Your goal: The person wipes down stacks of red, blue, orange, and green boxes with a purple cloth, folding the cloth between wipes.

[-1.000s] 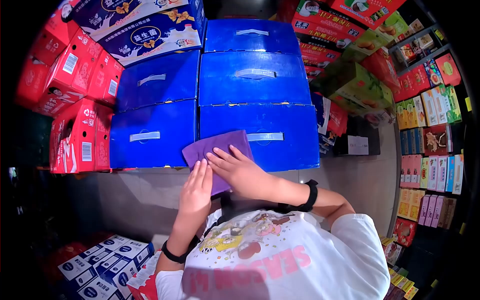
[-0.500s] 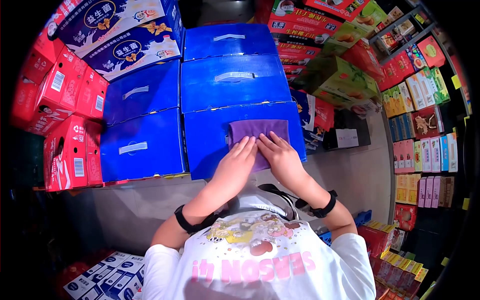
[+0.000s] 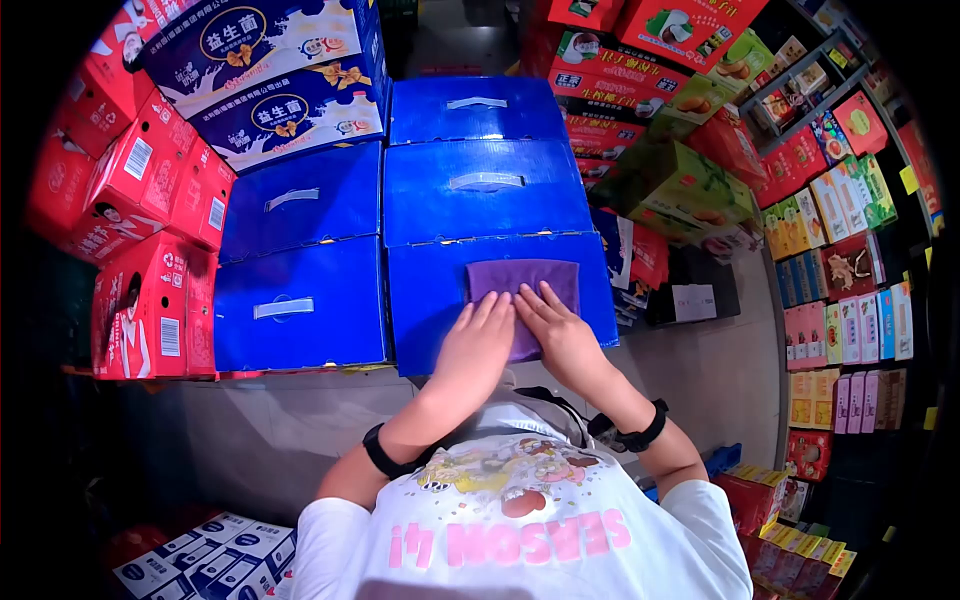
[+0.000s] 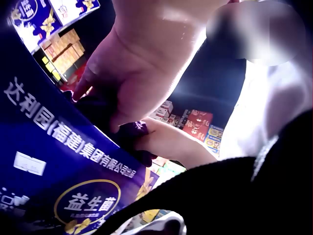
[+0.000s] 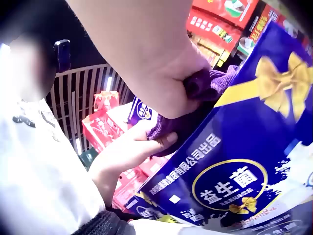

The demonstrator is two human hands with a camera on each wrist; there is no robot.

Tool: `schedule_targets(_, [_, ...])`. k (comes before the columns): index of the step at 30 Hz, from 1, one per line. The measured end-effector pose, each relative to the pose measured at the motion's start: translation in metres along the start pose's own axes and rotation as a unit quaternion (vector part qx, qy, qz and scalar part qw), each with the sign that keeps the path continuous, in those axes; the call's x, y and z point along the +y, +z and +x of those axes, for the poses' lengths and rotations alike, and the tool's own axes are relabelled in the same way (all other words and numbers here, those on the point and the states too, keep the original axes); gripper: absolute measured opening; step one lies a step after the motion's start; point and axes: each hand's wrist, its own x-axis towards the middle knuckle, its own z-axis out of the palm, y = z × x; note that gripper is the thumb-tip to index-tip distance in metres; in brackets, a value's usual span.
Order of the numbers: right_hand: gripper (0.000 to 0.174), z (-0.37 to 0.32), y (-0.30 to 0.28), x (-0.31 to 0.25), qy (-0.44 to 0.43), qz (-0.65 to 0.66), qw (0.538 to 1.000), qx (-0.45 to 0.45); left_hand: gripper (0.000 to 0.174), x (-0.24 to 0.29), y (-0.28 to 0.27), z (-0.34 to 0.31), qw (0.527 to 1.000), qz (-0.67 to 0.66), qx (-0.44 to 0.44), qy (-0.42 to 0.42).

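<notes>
A purple cloth (image 3: 535, 275) lies folded on top of the nearest right-hand blue carton (image 3: 430, 290), hiding that carton's handle. My left hand (image 3: 477, 345) rests on the cloth's left part with its fingers straight and pointing away from me. Close beside it, my right hand (image 3: 562, 340) presses the cloth with fingers extended, its fingertips nearly meeting the left ones. In the right wrist view, the cloth (image 5: 222, 81) bunches up around the right hand (image 5: 161, 73) at the carton's top edge. The left wrist view shows the left hand (image 4: 127, 83) over that same edge, above the printed side.
More blue cartons with white handles (image 3: 290, 195) adjoin on the left and behind. Printed white-and-blue cartons (image 3: 270, 110) are stacked at back left, red boxes (image 3: 150, 320) at far left. Green boxes (image 3: 690, 190) and a product shelf (image 3: 850, 300) stand to the right.
Both hands and the cloth have gone from the gap between the two front cartons rightward onto the right one. Since half a second ago they have hardly moved; the view has shifted slightly.
</notes>
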Motion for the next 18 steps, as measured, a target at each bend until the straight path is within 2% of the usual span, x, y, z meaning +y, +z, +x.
schedule_targets(3, [0.049, 0.024, 0.009, -0.018, -0.072, -0.037, 0.997, 0.019, 0.050, -0.013, -0.016, -0.021, 0.998, -0.014, 0.004, -0.059])
schedule_targets(8, [0.051, 0.053, 0.011, -0.031, -0.170, -0.057, 0.983, -0.023, 0.049, -0.026, -0.023, -0.039, 0.993, 0.012, 0.027, -0.115])
schedule_targets(9, [0.053, 0.058, 0.012, -0.031, -0.170, -0.056, 0.983, -0.037, 0.050, -0.029, -0.025, -0.039, 0.994, 0.017, 0.016, -0.103])
schedule_targets(12, [0.054, 0.066, 0.009, -0.027, -0.167, -0.165, 0.964, -0.124, 0.046, -0.040, -0.031, -0.030, 0.995, 0.042, -0.044, -0.075])
schedule_targets(16, [0.063, 0.099, 0.003, -0.021, -0.139, -0.225, 0.952, -0.151, 0.045, -0.069, -0.029, -0.001, 0.988, 0.118, -0.089, -0.054])
schedule_targets(18, [0.062, 0.126, 0.004, -0.016, -0.111, -0.202, 0.958, -0.170, 0.046, -0.090, -0.032, 0.018, 0.983, 0.146, -0.099, -0.048])
